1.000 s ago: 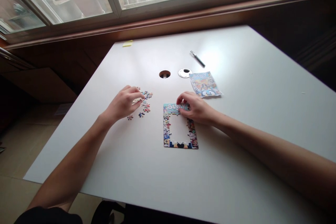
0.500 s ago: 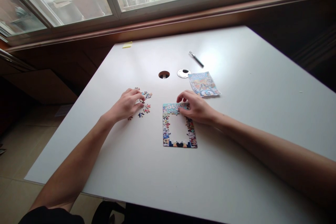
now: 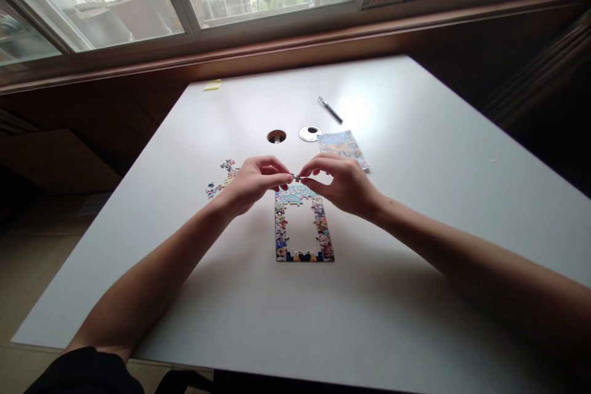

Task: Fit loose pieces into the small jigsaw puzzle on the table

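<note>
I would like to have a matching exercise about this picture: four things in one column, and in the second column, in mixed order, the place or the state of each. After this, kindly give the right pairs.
1. single puzzle piece
2. joined puzzle border
3. loose puzzle pieces
4. yellow strip

A. in a scattered group, left of the border
B. near the far left corner of the table
C. between the fingers of the left hand and the right hand
D. lying flat, with a bare middle

Right pairs: 1-C, 2-D, 3-A, 4-B
</note>
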`<state>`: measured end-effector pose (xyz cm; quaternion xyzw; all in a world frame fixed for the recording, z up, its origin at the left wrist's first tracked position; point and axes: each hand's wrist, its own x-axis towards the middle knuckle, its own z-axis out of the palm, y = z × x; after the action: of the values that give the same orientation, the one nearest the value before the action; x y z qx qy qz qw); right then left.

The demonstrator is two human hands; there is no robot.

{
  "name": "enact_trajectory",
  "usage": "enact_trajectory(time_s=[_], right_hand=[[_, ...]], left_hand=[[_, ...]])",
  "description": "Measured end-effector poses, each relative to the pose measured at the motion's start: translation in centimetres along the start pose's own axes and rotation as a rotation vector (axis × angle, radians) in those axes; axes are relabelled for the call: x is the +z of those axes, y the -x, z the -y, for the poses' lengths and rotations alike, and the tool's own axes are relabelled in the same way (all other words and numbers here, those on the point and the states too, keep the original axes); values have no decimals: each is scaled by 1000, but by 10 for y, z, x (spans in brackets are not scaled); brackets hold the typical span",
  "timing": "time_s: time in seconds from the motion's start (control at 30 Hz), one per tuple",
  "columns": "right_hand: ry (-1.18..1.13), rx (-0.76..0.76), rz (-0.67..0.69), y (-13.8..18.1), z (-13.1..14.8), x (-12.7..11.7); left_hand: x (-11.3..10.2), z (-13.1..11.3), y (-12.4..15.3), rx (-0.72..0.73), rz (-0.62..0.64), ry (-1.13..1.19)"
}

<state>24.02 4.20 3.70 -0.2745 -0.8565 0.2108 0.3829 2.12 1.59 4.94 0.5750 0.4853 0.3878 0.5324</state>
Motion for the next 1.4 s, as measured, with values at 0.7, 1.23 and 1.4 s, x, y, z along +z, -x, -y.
enact_trajectory(time_s=[0.7, 1.23, 1.4], right_hand=[[133, 379, 569, -7, -8, -19], [167, 354, 571, -4, -5, -12], [164, 342, 563, -4, -6, -12]], left_hand=[[14, 45, 6, 656, 66, -688], [14, 46, 5, 652, 102, -704], [13, 47, 5, 657, 114, -720]])
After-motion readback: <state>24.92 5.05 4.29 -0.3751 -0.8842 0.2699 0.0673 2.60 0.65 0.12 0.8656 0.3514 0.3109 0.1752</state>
